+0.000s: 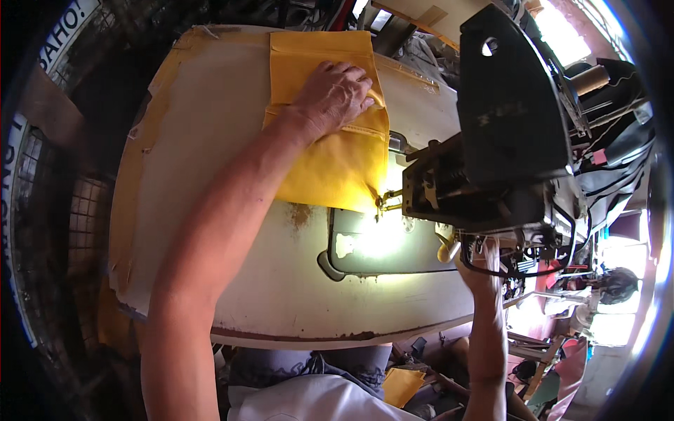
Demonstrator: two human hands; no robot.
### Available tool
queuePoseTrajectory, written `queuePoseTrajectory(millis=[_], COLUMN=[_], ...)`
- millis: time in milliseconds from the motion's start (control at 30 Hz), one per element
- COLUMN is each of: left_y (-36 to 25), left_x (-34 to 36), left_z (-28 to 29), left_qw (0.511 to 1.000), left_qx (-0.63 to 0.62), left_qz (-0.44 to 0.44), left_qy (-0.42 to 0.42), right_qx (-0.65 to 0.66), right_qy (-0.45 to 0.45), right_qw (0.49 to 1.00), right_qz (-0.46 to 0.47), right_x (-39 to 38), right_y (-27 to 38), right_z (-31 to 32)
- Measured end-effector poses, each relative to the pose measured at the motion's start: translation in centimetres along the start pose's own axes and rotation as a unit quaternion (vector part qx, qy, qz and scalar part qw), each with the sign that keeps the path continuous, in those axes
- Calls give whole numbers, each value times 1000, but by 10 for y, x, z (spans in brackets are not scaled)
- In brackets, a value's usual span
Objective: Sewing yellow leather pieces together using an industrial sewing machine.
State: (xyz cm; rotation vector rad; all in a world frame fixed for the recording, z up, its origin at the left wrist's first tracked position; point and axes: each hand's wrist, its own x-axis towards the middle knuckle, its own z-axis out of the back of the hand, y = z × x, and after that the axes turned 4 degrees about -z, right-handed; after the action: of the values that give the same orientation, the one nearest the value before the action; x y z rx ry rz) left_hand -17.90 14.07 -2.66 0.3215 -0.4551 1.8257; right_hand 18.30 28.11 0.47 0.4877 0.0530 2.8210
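A long yellow panel, leather or a leather-like sheet [330, 168], lies across the sewing table, with seams or folds running across it. My left hand [333, 98] rests on its upper part, fingers curled and gripping a raised fold near the right edge. The panel's lower right corner sits at the needle and presser foot [382, 203] of a black sewing machine [512, 105]. My right hand [481, 263] is raised beside the machine's lower right side. Machine parts hide its fingers, so what it touches does not show.
Bright lamp light falls on the dark machine bed plate [393, 256], set into the worn pale tabletop [189, 140]. A thread spool [590, 81] stands behind the machine. Yellow pieces [402, 386] lie below the table's front edge, near my lap. Clutter fills the right side.
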Motion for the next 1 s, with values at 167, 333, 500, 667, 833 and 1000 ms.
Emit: queuePoseTrajectory(millis=[167, 333, 500, 667, 833, 1000], left_y=[-3, -5, -7, -7, -5, -5], left_x=[-2, -3, -4, -4, -4, 0], left_z=[3, 5, 6, 3, -3, 4], left_qw=[999, 1000, 1000, 1000, 997, 994], left_qx=[33, 21, 14, 24, 61, 66], left_qz=[-15, -4, 19, 7, -7, -58], left_qy=[-16, -15, 0, -12, -53, -66], right_qx=[102, 52, 35, 58, 22, 244], right_qy=[47, 20, 35, 29, 31, -83], right_qw=[992, 984, 978, 976, 984, 965], right_qz=[60, 171, 201, 207, 175, -46], right_x=[149, 215, 222, 223, 208, 76], right_y=[-16, 3, 19, 13, 3, 15], right_z=[-63, -69, -59, -66, -77, -46])
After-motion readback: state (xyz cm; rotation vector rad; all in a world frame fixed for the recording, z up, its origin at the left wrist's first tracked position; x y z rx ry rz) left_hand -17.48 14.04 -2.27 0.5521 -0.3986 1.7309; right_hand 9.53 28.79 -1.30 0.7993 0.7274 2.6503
